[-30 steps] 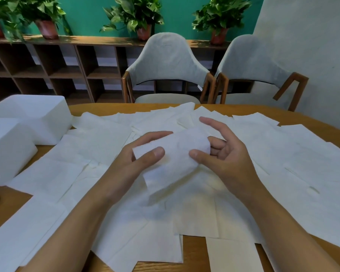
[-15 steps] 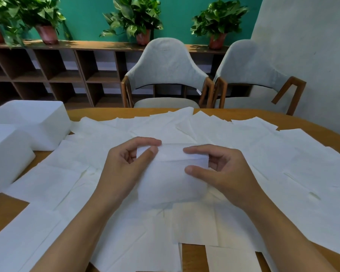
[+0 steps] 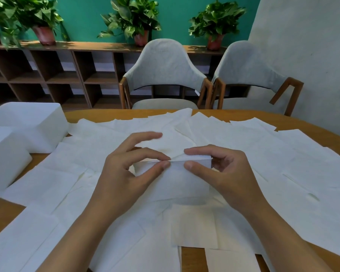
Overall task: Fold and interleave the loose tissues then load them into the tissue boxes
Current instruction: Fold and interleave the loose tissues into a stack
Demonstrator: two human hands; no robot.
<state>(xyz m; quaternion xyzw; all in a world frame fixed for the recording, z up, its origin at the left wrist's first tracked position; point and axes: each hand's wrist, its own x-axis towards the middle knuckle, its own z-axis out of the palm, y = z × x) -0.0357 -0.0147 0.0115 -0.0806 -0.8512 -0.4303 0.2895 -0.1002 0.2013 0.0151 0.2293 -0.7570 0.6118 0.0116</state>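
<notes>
Left hand (image 3: 124, 173) and right hand (image 3: 226, 173) face each other, each pinching thumb against finger, forearms converging.

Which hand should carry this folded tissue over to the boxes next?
Left, probably. The left hand pinches the folded tissue, and the tissue boxes sit on its side; the right hand would have to cross over.

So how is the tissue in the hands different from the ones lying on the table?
The held tissue is folded into a small rectangle; the loose tissues lie spread open and look bigger. The held tissue is pinched along its top edge by the left hand and right hand; the loose tissues lie overlapping on the table. Both are plain white.
</notes>
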